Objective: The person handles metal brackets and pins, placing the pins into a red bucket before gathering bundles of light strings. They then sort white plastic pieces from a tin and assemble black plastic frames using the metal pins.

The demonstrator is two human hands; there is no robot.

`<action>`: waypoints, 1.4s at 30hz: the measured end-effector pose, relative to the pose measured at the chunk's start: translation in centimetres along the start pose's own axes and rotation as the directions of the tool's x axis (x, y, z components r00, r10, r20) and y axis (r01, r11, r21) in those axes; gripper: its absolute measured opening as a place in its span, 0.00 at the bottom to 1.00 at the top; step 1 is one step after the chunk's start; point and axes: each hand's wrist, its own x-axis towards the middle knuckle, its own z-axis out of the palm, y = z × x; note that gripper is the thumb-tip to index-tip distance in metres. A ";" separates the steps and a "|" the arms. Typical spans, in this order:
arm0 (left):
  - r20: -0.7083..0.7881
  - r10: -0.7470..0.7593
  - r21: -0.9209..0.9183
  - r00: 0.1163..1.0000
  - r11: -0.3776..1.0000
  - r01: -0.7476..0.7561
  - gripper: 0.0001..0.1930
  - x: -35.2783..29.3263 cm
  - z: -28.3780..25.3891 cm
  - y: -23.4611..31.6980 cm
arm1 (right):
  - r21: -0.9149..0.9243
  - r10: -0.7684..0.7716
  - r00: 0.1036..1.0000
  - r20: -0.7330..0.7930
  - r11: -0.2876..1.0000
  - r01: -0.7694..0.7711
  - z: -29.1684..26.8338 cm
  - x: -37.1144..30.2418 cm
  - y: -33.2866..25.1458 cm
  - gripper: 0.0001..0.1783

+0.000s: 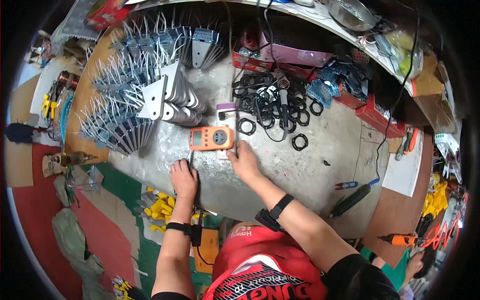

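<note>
Has the left hand (183, 176) curled below-left of the orange meter (211, 138); cannot tell its grip. Best to steady the meter by its edges, over a white strip (227, 120), with screen (198, 137) uncovered and labelling illegible. Holds the right hand (245, 160) apart from the left, seemingly touching the meter's lower-right corner; wears a lettered red apron (270, 244) below it.

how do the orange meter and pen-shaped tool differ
The orange meter is boxy, the pen-shaped tool slim, grey and black. The meter runs left to right, the tool front to back. The meter is beside the right hand, the tool farther from it. Both are on the grey table.
</note>
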 end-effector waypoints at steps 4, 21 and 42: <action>-0.039 -0.023 -0.002 0.999 1.000 0.023 0.15 -1.3 0.4 0.2 | -0.123 -0.015 0.998 0.060 0.992 0.022 2.4 -2.9 -1.0 0.21; -0.121 -0.287 -0.161 0.950 0.950 0.267 0.18 -3.1 -5.3 0.9 | -0.100 -0.131 0.962 0.238 0.982 0.158 -5.8 -3.5 1.1 0.14; 0.269 -0.272 -0.020 0.924 0.958 0.288 0.19 21.4 -2.3 16.2 | 0.082 -0.084 0.996 -0.030 0.993 0.086 -16.4 -7.9 2.0 0.10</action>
